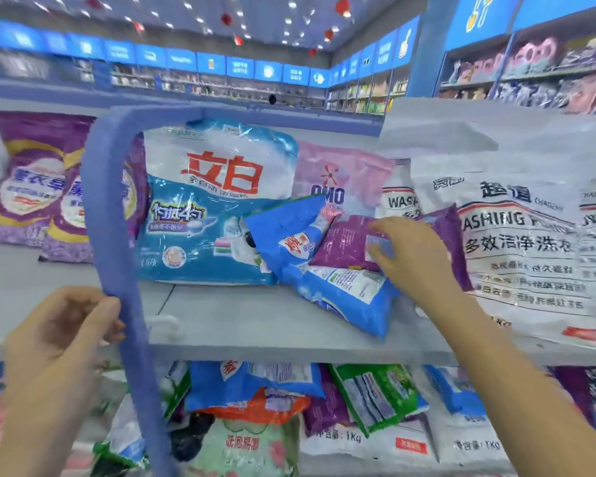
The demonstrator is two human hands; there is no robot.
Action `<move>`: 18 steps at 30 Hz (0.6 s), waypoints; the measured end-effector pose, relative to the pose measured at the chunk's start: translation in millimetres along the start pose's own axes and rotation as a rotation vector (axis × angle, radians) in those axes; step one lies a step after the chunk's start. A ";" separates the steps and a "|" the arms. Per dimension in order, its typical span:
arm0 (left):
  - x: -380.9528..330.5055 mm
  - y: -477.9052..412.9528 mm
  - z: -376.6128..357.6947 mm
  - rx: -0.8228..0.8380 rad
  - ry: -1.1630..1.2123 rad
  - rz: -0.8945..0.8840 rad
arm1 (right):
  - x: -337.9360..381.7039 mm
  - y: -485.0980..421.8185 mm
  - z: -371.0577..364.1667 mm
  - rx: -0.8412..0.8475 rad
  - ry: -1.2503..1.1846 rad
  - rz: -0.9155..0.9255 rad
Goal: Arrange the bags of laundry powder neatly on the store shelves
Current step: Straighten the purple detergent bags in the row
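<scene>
Both clamped, left grip on fuzzy strap, right grip on crinkly purple bag

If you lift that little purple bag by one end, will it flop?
Probably it sags: the purple bag looks like soft, crinkled plastic, slumped across the blue bag. It likely feels heavy for its size, since it looks plump with powder. Its smooth skin may slip in the right hand.
</scene>
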State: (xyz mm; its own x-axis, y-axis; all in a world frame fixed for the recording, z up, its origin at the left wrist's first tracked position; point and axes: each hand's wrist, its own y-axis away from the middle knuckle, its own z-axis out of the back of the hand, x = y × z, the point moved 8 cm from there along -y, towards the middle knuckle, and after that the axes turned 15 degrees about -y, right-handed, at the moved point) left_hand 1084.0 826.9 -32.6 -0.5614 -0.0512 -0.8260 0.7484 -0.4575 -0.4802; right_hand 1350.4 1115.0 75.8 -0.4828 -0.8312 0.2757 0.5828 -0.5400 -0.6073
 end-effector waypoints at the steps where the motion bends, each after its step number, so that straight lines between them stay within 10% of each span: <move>1: -21.6 6.8 -4.1 -0.022 0.017 0.038 | -2.2 -8.2 -10.0 0.057 0.004 -0.005; 10: -81.0 37.5 -47.3 -0.125 -0.028 -0.015 | -18.8 -31.1 -20.7 0.084 0.153 -0.051; 18: -118.4 47.7 -87.0 -0.035 -0.074 -0.066 | -69.1 -49.9 52.3 -0.262 -0.754 -0.176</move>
State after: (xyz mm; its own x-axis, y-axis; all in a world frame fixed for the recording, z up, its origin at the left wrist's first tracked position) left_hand 1217.0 888.4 16.6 -0.6336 -0.0881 -0.7686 0.7201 -0.4305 -0.5442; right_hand 1388.9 1192.5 126.0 0.0708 -0.6531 0.7540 0.3223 -0.7004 -0.6369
